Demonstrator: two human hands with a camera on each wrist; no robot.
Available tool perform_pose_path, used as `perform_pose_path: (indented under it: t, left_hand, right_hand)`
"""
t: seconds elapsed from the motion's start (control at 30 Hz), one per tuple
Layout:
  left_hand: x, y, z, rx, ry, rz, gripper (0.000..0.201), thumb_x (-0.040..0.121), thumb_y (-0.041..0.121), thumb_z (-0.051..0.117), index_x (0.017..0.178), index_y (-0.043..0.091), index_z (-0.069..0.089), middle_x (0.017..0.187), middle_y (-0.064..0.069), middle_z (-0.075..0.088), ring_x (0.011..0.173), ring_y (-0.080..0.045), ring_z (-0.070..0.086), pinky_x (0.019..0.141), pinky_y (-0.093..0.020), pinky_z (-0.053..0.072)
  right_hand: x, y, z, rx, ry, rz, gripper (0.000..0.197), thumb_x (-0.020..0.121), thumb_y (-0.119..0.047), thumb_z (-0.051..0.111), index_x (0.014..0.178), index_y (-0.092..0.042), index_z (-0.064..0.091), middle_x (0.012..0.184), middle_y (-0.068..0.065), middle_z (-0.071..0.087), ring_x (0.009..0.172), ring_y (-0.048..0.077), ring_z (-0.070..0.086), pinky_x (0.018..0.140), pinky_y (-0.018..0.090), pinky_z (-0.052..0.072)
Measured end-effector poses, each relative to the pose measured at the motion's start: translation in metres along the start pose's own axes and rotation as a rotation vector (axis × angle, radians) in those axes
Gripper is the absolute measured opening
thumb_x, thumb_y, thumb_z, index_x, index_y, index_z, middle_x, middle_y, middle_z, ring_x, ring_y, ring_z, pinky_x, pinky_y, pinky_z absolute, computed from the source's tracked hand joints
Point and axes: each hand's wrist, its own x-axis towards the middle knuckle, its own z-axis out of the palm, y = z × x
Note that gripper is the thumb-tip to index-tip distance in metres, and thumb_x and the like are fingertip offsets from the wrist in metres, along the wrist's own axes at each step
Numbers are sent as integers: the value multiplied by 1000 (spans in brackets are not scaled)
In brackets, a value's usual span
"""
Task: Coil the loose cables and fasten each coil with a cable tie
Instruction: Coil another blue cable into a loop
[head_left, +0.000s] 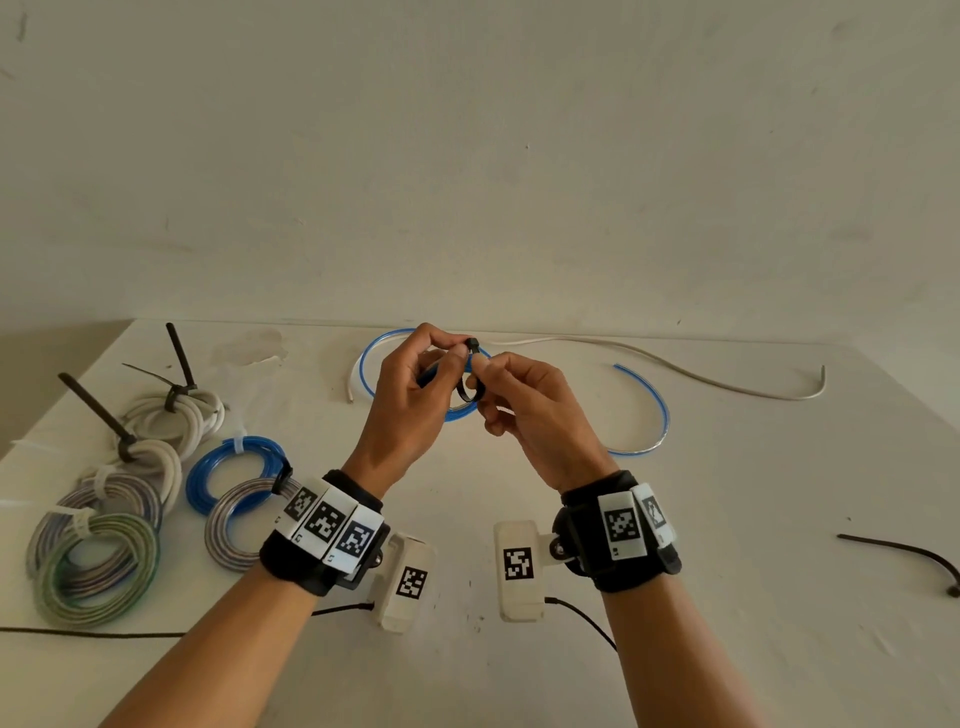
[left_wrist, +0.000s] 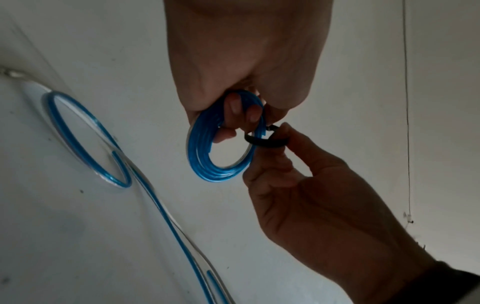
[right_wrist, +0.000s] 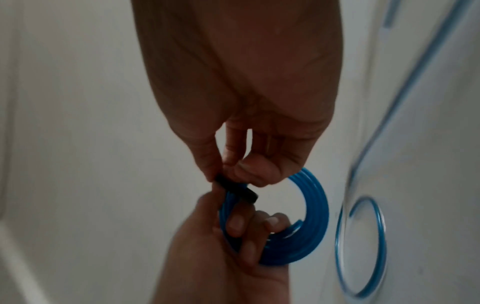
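Note:
A small coil of blue cable (left_wrist: 207, 164) is held above the middle of the table. My left hand (head_left: 457, 356) grips it, fingers curled through the ring, as the right wrist view shows (right_wrist: 315, 205). A black cable tie (left_wrist: 267, 142) loops round the coil's strands. In the head view its square head (head_left: 473, 343) sits at my left thumb and forefinger. My right hand (head_left: 480, 374) pinches the tie's band between thumb and forefinger (right_wrist: 235, 190). The tie's loop hangs loose around the strands.
More blue cable (head_left: 658, 415) and a white cable (head_left: 701, 371) lie uncoiled on the table (head_left: 727, 493) behind the hands. Several tied coils lie at the left: white (head_left: 179, 410), blue (head_left: 234, 467), clear-sheathed (head_left: 93, 561). A spare black tie (head_left: 904, 553) lies at the right.

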Motion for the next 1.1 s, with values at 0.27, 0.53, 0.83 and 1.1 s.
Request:
perform_pose_path:
  t: [0.27, 0.53, 0.83, 1.1]
  left_hand:
    - [-1, 1, -3, -31, -71, 21, 11, 103, 20, 55, 103, 15, 65, 85, 3, 72, 78, -18, 68, 71, -31, 57]
    - [-4, 2, -1, -98, -125, -48, 14, 104, 22, 53, 101, 18, 66, 76, 7, 67, 67, -17, 50, 66, -35, 45]
    - [-17, 1, 9, -147, -308, -145, 17, 105, 17, 52, 97, 9, 64, 70, 2, 60, 59, -13, 42, 63, -31, 41]
    - [-22, 10, 11, -246, -462, -237, 23, 107, 20, 45, 93, 9, 59, 62, 0, 31, 55, -11, 27, 61, -30, 37]
  right_hand:
    - [0, 0, 0, 15, 43, -32, 29, 104, -22, 57, 82, -5, 68, 71, 12, 58, 60, 17, 51, 61, 25, 44]
    - [2, -1, -4, 31, 264, -52, 37, 93, -29, 72, 104, 5, 63, 71, 10, 66, 56, 12, 58, 57, 23, 48]
    - [5, -4, -17, -86, 431, -108, 12, 95, -22, 71, 93, -11, 73, 76, -2, 68, 68, 8, 62, 61, 20, 48]
    - [0, -13, -19, 18, 446, -115, 18, 102, -18, 61, 103, 0, 63, 81, 8, 75, 70, 25, 75, 58, 29, 56]
